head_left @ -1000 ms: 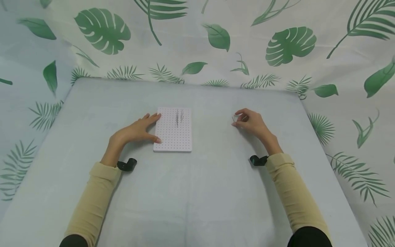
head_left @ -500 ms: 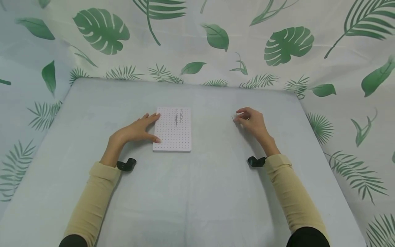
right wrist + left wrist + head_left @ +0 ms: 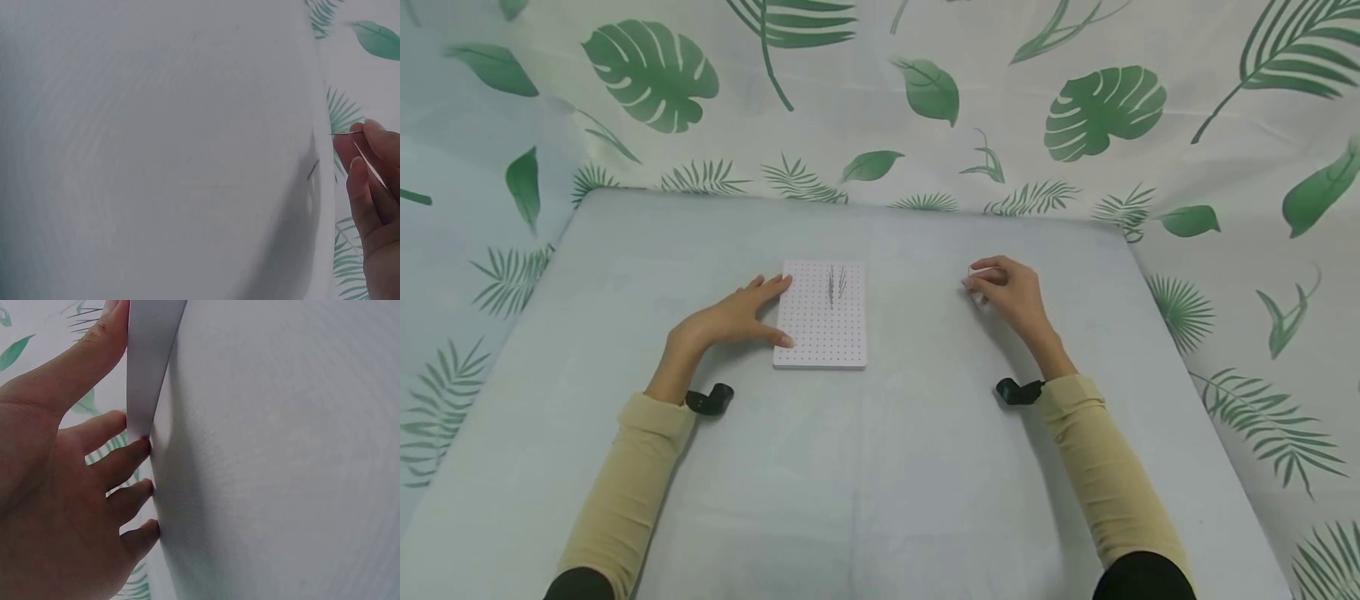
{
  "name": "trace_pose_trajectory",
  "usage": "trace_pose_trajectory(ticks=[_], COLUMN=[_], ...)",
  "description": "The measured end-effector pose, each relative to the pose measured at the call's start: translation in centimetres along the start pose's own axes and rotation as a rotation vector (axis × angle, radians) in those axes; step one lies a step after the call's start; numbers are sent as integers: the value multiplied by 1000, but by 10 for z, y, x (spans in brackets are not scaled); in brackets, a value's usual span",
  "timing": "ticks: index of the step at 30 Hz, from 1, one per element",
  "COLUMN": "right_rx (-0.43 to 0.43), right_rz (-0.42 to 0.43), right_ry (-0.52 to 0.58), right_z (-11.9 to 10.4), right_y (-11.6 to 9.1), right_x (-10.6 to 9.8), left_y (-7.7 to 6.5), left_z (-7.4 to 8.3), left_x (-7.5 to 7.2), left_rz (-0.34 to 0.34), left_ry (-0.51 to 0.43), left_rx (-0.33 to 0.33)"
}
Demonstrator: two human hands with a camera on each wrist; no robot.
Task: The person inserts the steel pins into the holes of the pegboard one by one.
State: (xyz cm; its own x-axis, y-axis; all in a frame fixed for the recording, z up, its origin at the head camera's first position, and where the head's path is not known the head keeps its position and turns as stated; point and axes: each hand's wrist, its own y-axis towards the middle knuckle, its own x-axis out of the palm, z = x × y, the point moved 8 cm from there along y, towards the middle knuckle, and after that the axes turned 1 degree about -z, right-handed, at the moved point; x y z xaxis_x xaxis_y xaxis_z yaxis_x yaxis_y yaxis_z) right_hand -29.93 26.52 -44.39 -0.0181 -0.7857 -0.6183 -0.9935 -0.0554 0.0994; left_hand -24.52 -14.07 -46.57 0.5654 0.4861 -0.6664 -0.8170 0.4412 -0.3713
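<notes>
A white pegboard (image 3: 827, 337) with rows of small holes lies on the table left of centre. Several thin metal pins (image 3: 831, 289) stand in its upper part. My left hand (image 3: 722, 323) rests against the board's left side with fingers and thumb spread; its fingertips touch the board and table in the left wrist view. To the right of the board, my right hand (image 3: 1017, 293) is held over the table. Between thumb and forefinger it pinches a thin metal pin (image 3: 345, 133). A short dark pin-like piece (image 3: 313, 170) shows on the table below that hand.
A white cloth covers the table (image 3: 880, 467). Behind it hangs a white curtain (image 3: 865, 83) printed with green leaves. A black wrist camera (image 3: 711, 400) is on the left wrist, another black camera (image 3: 1018, 392) on the right.
My right hand has shifted slightly up and its fingertips have drawn closer together on the pin. My left hand and the pegboard have stayed in place.
</notes>
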Motion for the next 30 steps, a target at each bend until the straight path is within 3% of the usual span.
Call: trace_pose_trajectory(ticks=[13,20,30], right_rx=[6,27,6], right_rz=[-104,-227,-303], right_ry=[235,378,418], right_z=[-14,-57,-51], right_y=[4,-7,2], right_x=[25,38,66], left_y=[3,-1,1], left_z=[-4,-2,-2], left_x=[1,-1,-1], left_rz=[2,0,-5], left_ry=[-3,-6,13], left_rx=[1,10,7])
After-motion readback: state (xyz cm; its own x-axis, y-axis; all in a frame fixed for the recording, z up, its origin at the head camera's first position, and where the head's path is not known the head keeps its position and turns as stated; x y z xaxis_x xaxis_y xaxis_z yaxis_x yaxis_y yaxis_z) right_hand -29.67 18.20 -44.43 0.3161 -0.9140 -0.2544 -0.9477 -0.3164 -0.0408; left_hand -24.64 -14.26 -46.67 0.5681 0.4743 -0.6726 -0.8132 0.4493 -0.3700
